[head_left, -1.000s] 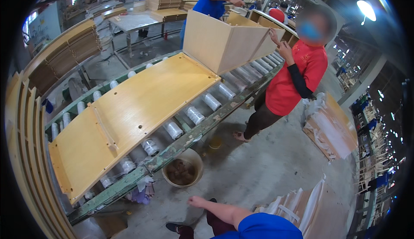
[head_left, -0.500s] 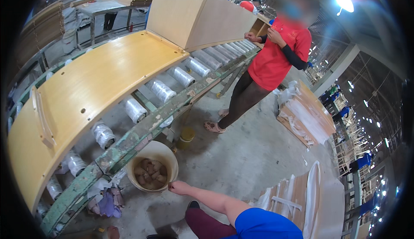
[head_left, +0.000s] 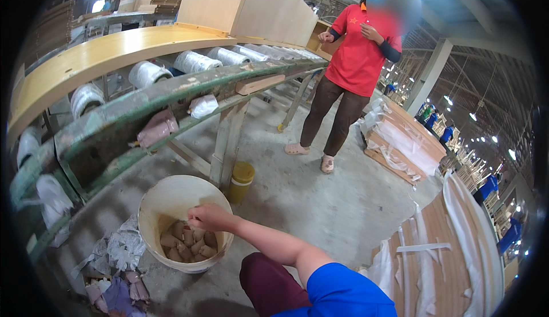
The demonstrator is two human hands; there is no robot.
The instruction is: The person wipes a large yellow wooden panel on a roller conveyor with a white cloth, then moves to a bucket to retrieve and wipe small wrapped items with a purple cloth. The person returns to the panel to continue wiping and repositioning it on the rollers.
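My right hand (head_left: 210,218) is over a large off-white bucket (head_left: 153,195), above its right inner side. Its fingers are curled closed, and whatever they hold, if anything, is hidden. Inside the bucket lie several small brown folded or curled pieces (head_left: 186,242), close below my fingertips; their exact kind does not show. The bucket stands on the floor beside the green roller conveyor (head_left: 154,102). My left hand is out of view.
A curved yellow wooden panel (head_left: 97,54) and a pale cabinet (head_left: 211,2) rest on the conveyor. A yellow container (head_left: 241,181) stands behind the bucket. Rags (head_left: 120,294) lie left. A co-worker in a red shirt (head_left: 357,54) stands ahead. Wrapped panels (head_left: 429,260) are at right.
My right hand has moved from the bucket's outer right rim to over its opening. The view has come lower and closer to the bucket. The co-worker has turned more toward me.
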